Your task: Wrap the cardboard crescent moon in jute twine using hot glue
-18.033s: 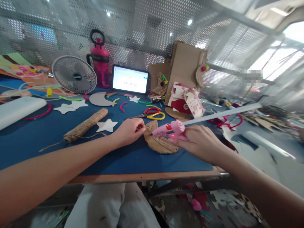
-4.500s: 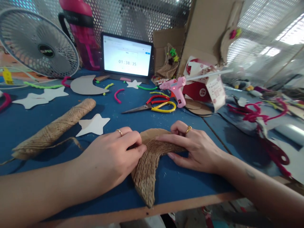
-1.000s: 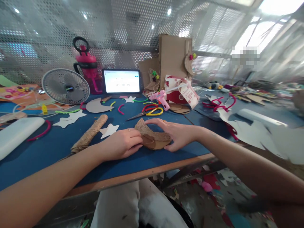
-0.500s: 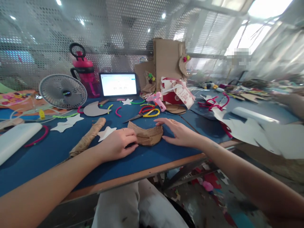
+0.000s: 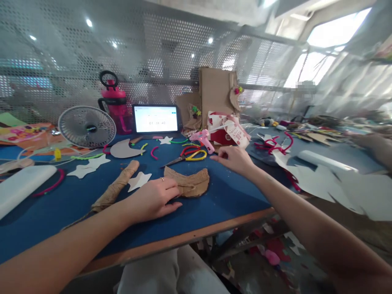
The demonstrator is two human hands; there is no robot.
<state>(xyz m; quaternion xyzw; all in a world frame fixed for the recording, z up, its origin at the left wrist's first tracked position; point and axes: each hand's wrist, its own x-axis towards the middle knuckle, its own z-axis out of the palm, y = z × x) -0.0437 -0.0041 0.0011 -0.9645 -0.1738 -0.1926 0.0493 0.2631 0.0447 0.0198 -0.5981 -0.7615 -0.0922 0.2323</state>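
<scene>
A brown cardboard crescent (image 5: pixel 193 184) lies flat on the blue surface (image 5: pixel 232 192) before the person, its long axis running left to right. Its two horns point away from the person, one at each end, while the rounded edge faces the near side; twine covers part of it.

The left hand (image 5: pixel 159 197) rests at the crescent's left part, fingers loosely bent over it and thumb spread apart from them (a ring shows on one finger). The right hand (image 5: pixel 233 158) is well apart from the crescent, beside the handle of the one pink glue gun (image 5: pixel 202 139). Its fingers are curled, and whether it touches or grips anything is unclear. The glue gun's nozzle points left.

Between glue gun and crescent lies one pair of scissors (image 5: pixel 187 157), blades pointing left, with one red and one yellow handle loop. One roll of twine (image 5: pixel 118 183) lies behind the left forearm, slanting from near left to far right.

Four white stars can be counted: one (image 5: pixel 140 180) just beside the roll, two overlapping (image 5: pixel 88 166) farther left, and one (image 5: pixel 165 140) before the single lit tablet (image 5: pixel 156 118). One grey crescent (image 5: pixel 125 149), one fan (image 5: pixel 87 127) and one pink bottle (image 5: pixel 115 104) complete the left side.
</scene>
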